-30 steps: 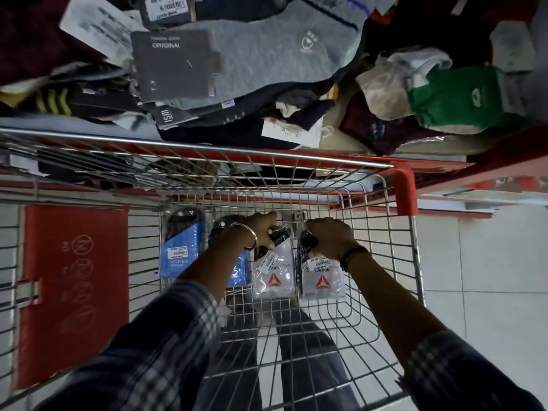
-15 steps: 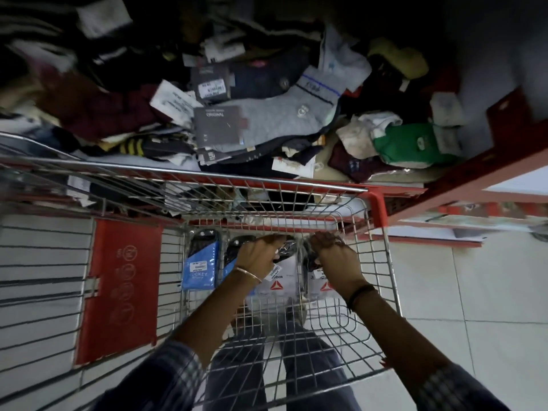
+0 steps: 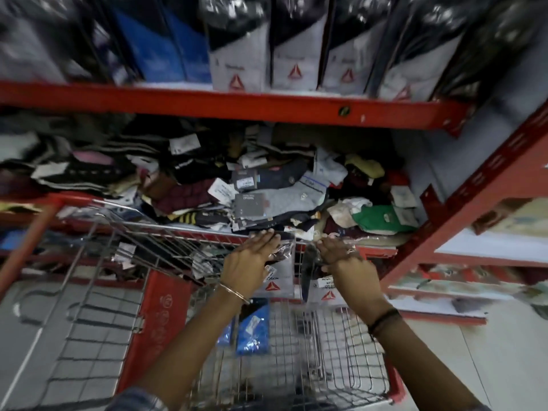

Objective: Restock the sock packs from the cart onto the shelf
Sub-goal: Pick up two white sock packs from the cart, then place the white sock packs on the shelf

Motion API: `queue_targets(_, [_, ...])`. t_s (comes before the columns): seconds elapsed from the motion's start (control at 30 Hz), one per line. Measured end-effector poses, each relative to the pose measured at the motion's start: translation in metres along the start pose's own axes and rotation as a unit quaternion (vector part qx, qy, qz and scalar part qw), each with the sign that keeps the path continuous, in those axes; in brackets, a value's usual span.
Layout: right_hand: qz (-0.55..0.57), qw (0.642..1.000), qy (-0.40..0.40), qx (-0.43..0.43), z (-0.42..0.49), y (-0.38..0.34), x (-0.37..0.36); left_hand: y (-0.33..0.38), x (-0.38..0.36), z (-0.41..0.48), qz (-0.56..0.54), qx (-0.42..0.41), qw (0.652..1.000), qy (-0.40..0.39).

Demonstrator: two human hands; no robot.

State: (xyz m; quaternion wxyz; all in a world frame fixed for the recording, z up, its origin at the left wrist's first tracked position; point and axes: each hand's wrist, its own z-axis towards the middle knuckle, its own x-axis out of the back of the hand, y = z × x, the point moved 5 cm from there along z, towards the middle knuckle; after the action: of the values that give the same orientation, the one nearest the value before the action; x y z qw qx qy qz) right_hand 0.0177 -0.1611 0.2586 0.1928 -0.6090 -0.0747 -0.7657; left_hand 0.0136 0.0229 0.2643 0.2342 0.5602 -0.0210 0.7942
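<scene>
My left hand (image 3: 250,256) holds a white sock pack with a red triangle logo (image 3: 278,281), raised above the wire cart (image 3: 350,363). Beside it, my right hand (image 3: 341,256) grips a second white pack with the same red triangle (image 3: 324,292). Both packs hang near the cart's far rim, in front of the lower shelf. Two blue sock packs (image 3: 252,333) remain in the cart basket. On the upper red shelf (image 3: 267,103) stand several matching white packs with red triangles (image 3: 237,72).
The lower shelf holds a jumbled heap of loose socks (image 3: 267,200), including a green pair (image 3: 379,218). A red upright post (image 3: 462,197) rises at the right. A red panel (image 3: 160,318) sits on the cart's left side. Tiled floor lies at both sides.
Both hands have lifted the two white packs up out of the cart basket toward the shelves. The view has tilted upward, revealing the upper shelf.
</scene>
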Motion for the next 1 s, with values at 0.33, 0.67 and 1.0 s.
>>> queue_targets(0.33, [-0.015, 0.988, 0.144, 0.051, 0.062, -0.008, 0.135, 0.009, 0.145, 0.071, 0.012, -0.049, 0.979, 0.196])
queue_targets(0.67, [-0.044, 0.97, 0.232, 0.051, 0.11, 0.003, 0.219, 0.021, 0.236, 0.165, 0.034, -0.107, 0.938, 0.327])
queue_targets(1.0, [-0.061, 0.964, 0.258, 0.026, 0.141, 0.018, 0.249, 0.029, 0.235, 0.243, 0.028, -0.174, 0.914, 0.365])
